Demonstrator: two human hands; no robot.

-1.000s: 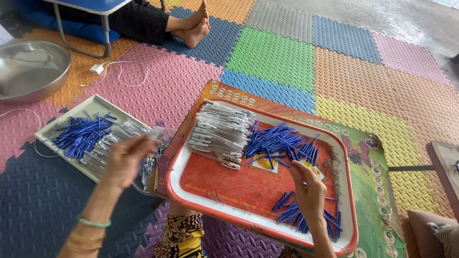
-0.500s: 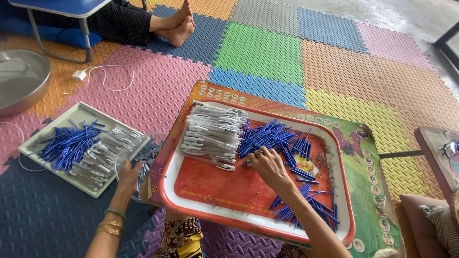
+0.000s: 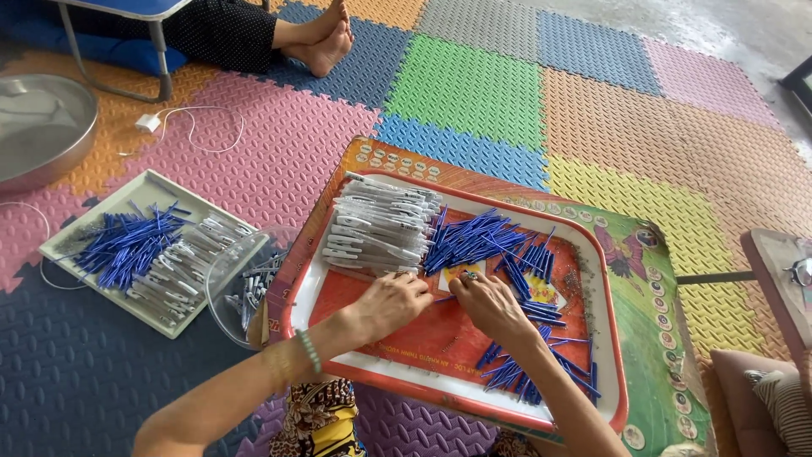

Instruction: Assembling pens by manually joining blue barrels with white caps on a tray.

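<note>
Watching both hands meet mid-tray: left hand (image 3: 391, 303) and right hand (image 3: 489, 306) sit close together on the red tray (image 3: 440, 343), fingertips almost touching over a small part between them. Too small for me to tell what it is, or whether either hand's fingers actually pinch it; both are curled, knuckles up.

Just above the left hand: stack of white pen barrels (image 3: 378, 227), lying flat, roughly parallel. Right of that, a loose heap of blue refills (image 3: 484, 239), and a second scatter of them (image 3: 529, 366) near the tray's front right corner.

Tray rests on a low printed desk (image 3: 660, 288) over coloured foam floor mats (image 3: 474, 80).

Further left on the mats: flat white tray (image 3: 150, 183) with more blue and white parts, and a clear bowl (image 3: 222, 279) against the desk edge holding a few pieces.

My read: a pick or join step, one piece per hand. Next move needs fine fingertip alignment, then a reach to either pile.

Another person's feet (image 3: 326, 42) at the top, well apart.
</note>
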